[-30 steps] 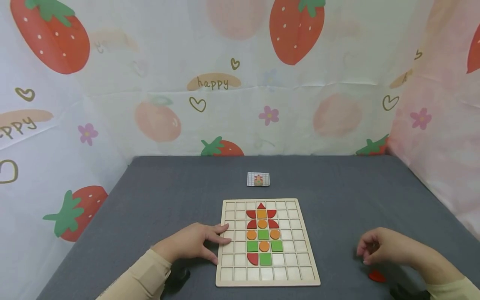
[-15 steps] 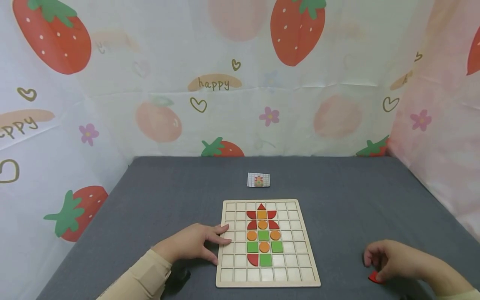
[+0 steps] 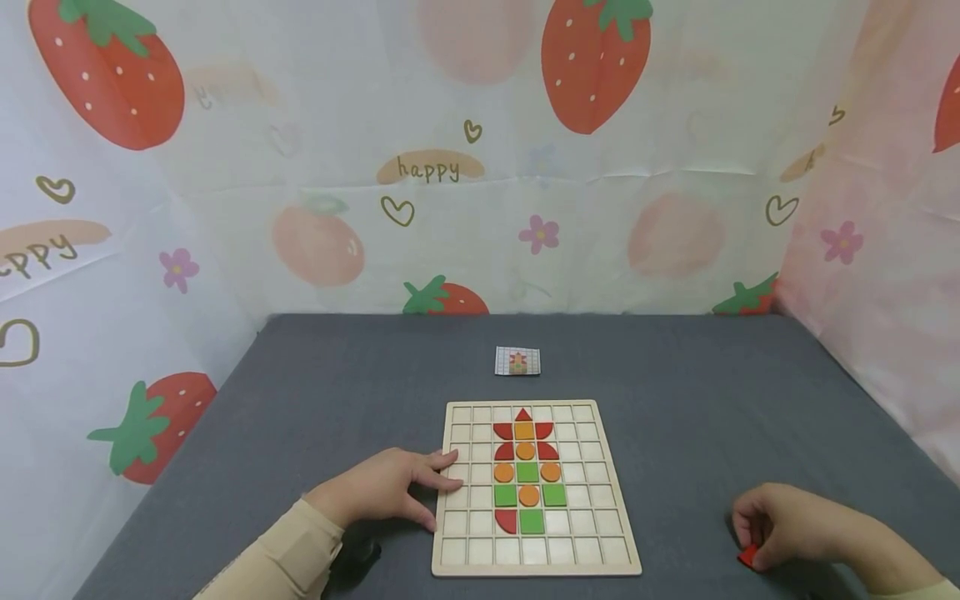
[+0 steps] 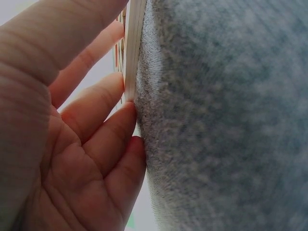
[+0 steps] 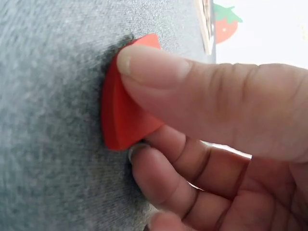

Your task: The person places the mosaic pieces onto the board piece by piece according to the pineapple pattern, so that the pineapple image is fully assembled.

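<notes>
A wooden grid board (image 3: 600,550) lies on the dark cloth. Red, orange and green tiles form a figure down its middle columns, among them a green square tile (image 3: 532,522) beside a red quarter-circle tile (image 3: 506,521). My left hand (image 3: 386,483) rests at the board's left edge, fingers extended, two fingertips over the rim. In the left wrist view the fingertips touch the board's side (image 4: 132,57). Off to the right, my right hand (image 3: 795,523) pinches another red quarter-circle tile (image 5: 127,115), its thumb across the face and fingers at the far edge, close over the cloth.
Beyond the board lies a small pattern card (image 3: 517,361) printed with a similar coloured figure. A dark cloth (image 3: 360,358) covers the table. Behind and at the sides hangs a strawberry-print curtain (image 3: 480,233). Something black (image 3: 356,562) sits under the left wrist.
My right hand has moved down and slightly right onto the loose red tile and now pinches it, the tile a little tilted. My left hand has stayed on the board.
</notes>
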`<state>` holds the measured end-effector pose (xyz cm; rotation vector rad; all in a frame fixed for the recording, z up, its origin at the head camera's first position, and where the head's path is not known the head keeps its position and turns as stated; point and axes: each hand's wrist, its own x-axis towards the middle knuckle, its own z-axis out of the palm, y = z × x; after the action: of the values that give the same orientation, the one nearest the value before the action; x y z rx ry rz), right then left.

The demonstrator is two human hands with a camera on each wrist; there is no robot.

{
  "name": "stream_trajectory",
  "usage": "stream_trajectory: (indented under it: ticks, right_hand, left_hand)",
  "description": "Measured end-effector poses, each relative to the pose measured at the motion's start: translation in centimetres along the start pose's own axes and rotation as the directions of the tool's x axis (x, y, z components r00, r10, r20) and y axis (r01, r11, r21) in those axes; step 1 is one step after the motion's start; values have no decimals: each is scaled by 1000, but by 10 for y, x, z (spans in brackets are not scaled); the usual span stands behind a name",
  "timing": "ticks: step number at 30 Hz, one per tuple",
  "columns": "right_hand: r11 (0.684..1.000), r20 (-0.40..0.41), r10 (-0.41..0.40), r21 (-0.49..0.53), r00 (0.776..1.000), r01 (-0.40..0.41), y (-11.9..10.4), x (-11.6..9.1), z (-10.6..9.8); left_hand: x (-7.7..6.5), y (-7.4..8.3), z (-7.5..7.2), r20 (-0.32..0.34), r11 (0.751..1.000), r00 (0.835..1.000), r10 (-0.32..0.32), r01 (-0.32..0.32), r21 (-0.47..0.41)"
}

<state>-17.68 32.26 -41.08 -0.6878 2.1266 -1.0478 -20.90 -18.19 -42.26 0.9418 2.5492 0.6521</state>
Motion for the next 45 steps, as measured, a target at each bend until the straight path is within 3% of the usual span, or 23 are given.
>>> stream_trajectory:
  ticks: [6,13,19,34,45]
  right_hand:
    - [999,-17,-9,-34,1000,8,-4,1,2]
    - [997,-145,7,-71,989,-17,-17,10,-2]
    - [997,-199,35,-61,979,-48,-29,20,-3]
    - [997,-217,18,76,976,-2,-55,46,4]
    - [1000,-229,9,25,973,-3,-71,75,17]
  left_hand:
    - [1,-1,0,7,1000,1000,-1,1,2]
    - [0,0,-1,2,1000,1000,0,0,13]
    - [0,0,-1,6,1000,1000,-3,3,14]
    - [1,-2,-1,-1,1000,1000,5,-5,9]
    - [1,-2,-1,-1,1000,1000,13,-13,4]
